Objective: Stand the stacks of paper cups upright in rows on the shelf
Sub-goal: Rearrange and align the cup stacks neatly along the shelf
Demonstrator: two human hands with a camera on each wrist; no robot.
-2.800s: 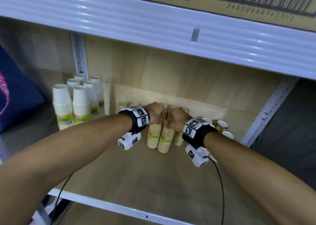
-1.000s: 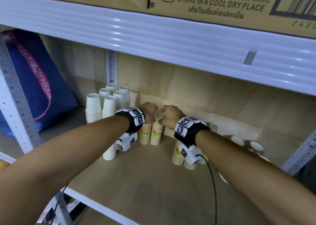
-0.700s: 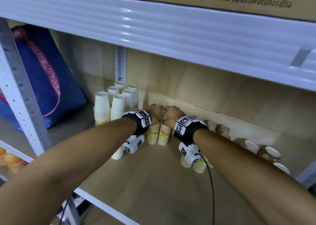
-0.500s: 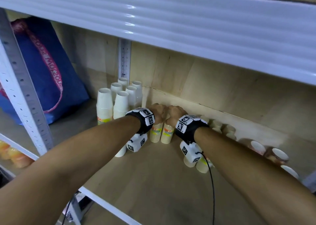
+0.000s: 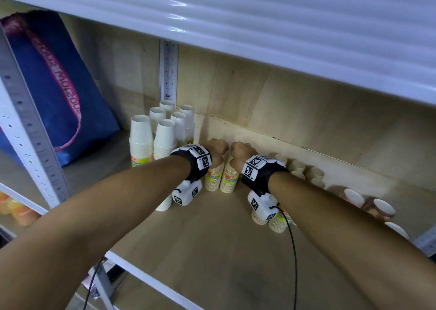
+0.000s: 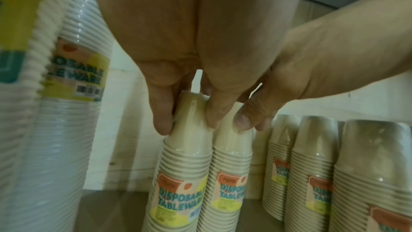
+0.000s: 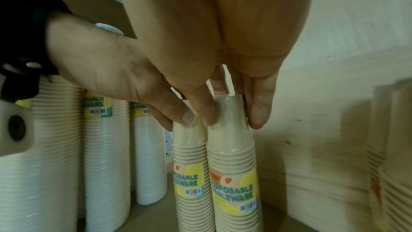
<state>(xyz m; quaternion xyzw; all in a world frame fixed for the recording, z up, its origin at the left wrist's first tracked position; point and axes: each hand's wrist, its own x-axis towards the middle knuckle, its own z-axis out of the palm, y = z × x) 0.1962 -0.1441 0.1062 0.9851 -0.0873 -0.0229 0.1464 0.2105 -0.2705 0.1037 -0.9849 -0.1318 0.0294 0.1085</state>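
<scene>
**Two beige cup stacks held side by side at the shelf's back**

The left hand (image 5: 218,148) pinches the top of one wrapped beige paper-cup stack (image 6: 180,174); the right hand (image 5: 240,151) pinches its neighbour (image 7: 234,174). Both stand upright, touching, on the wooden shelf (image 5: 212,250) near the back panel, right of the taller white cup stacks (image 5: 162,137).

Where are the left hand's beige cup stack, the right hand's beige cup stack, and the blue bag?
left beige cup stack (image 6: 178,191), left wrist view, label.
right beige cup stack (image 7: 234,191), right wrist view, label.
blue bag (image 5: 59,102), head view, front face.
</scene>
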